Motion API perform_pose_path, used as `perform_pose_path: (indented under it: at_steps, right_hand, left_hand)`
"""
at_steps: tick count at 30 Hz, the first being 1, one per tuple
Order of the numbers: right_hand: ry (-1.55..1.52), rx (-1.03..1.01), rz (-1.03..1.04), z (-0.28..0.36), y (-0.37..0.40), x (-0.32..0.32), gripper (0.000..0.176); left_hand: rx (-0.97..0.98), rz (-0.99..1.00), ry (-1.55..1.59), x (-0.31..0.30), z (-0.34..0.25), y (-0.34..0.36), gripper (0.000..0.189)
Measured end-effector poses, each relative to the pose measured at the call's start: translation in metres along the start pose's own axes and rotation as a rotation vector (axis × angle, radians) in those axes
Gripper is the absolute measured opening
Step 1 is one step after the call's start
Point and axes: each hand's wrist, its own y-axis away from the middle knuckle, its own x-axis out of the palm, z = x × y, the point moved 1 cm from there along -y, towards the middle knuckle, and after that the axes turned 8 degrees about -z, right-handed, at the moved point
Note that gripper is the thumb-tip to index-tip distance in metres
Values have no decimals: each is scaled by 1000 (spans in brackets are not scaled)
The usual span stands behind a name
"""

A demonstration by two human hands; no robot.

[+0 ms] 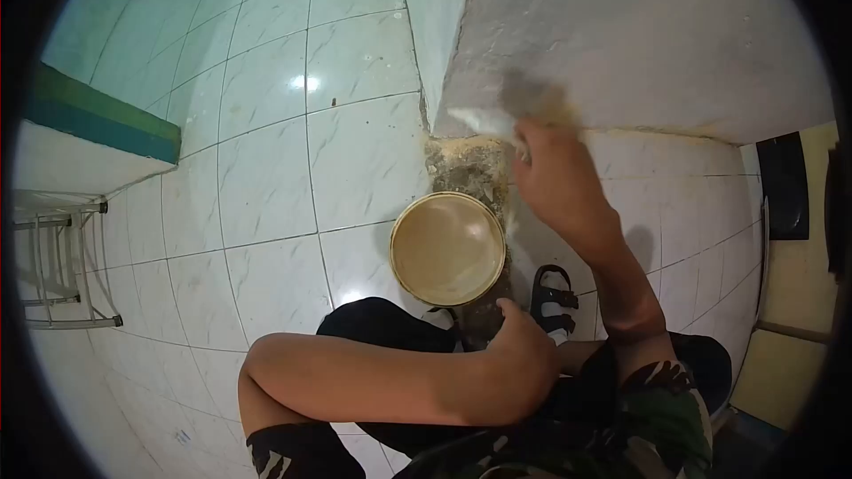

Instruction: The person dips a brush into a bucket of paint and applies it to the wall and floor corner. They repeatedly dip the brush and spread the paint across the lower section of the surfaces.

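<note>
The floor tiles [266,168] are pale mint-white with faint grey marbling, the far wall [639,27] mottled grey-white. The round tub [397,244] is cream with a tan inside, the blurred tool [475,118] whitish, the sandal [555,297] black. Near, the clothing [661,417] is green-brown-black camouflage; at left a white ledge [80,160] carries a green band.

One view alone is given, taken from the person's head and tilted steeply down and forward, so that the left hand [525,362], the right hand [557,184], the tiled floor [266,177] and the wall [639,35] are seen close within a dark round fisheye rim
</note>
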Motion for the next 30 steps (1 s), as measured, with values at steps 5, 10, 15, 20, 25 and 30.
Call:
perform_pose_path:
  at_steps: [5, 10, 15, 20, 25, 30]
  right_hand:
    - [17, -44, 58, -55, -18, 103, 15]
    - [-25, 23, 105, -61, -46, 179, 15]
    - [-65, 92, 54, -48, -62, 158, 18]
    - [-256, 9, -189, -15, -31, 51, 19]
    - [-298, 53, -168, 7, -10, -38, 23]
    - [-370, 98, 80, -29, -8, -4, 24]
  left_hand:
    - [14, -111, -17, 6, -4, 0, 32]
    - [-10, -130, -21, 8, -8, 3, 32]
    - [10, -78, -9, 9, -5, -3, 30]
    - [46, -79, -9, 6, -2, -2, 31]
    - [57, -81, -26, 3, 0, 2, 32]
    - [50, -173, -51, 12, -1, 5, 31]
